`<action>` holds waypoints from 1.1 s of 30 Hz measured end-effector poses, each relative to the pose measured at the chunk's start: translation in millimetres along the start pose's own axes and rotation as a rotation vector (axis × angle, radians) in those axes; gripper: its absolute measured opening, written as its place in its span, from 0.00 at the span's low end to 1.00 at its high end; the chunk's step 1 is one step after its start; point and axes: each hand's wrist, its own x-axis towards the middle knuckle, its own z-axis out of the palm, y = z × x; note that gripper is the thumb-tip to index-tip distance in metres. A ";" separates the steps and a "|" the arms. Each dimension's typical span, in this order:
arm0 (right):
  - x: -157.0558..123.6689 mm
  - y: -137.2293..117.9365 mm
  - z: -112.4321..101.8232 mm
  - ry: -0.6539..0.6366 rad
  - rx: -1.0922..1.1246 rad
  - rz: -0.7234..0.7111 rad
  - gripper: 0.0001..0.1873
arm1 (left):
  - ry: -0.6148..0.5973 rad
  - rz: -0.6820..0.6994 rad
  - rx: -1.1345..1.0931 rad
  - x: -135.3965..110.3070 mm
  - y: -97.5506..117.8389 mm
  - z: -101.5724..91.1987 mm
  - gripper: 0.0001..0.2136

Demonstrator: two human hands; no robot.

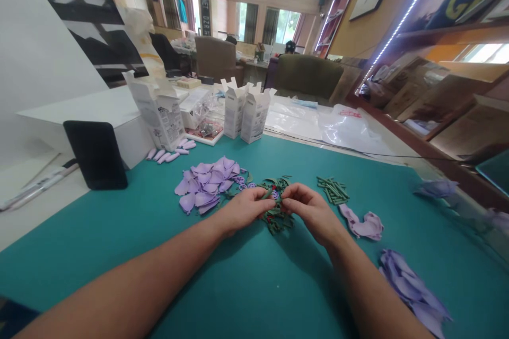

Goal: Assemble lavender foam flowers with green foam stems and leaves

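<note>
Over a pile of small dark green plastic pieces point(280, 222) with red bits in it, both my hands work close together. My left hand point(248, 206) is closed, its thumb and fingers pinching a slim green plastic piece point(269, 194). Facing it, my right hand point(306, 202) is closed in a pinch at the pile's right edge; what lies between its fingertips is too small to make out. A small purple wheel-like piece point(275, 195) shows between the hands. Just left of them lies a heap of light purple petal-shaped pieces point(207, 180).
Green sticks point(333, 190), pale pink curved pieces point(363, 223) and darker purple petals point(413, 286) lie rightward on the green mat point(246, 286). White boxes point(254, 116), lilac tubes point(169, 154) and a black phone-like slab point(96, 154) stand or lie behind. A thin cable point(358, 153) crosses the back.
</note>
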 end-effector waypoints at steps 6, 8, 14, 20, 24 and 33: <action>2.5 5.7 3.7 0.048 0.102 0.044 0.14 | 0.041 0.050 0.047 -0.5 0.2 0.3 0.09; 3.8 7.5 2.9 0.083 0.093 0.055 0.15 | 0.031 0.073 0.066 -1.0 0.4 0.1 0.09; 6.6 9.9 -6.2 0.260 0.132 -0.005 0.18 | -0.030 0.091 0.076 -2.4 -1.5 0.8 0.12; 8.0 10.0 -8.1 0.345 0.192 -0.075 0.17 | -0.058 0.041 0.069 -3.1 -1.0 3.6 0.13; 7.9 11.2 -8.9 0.329 0.165 -0.101 0.16 | -0.069 0.025 0.078 -3.8 0.8 4.2 0.12; 9.0 13.5 -9.7 0.344 0.170 -0.114 0.16 | -0.072 0.021 0.104 -3.7 0.0 3.7 0.13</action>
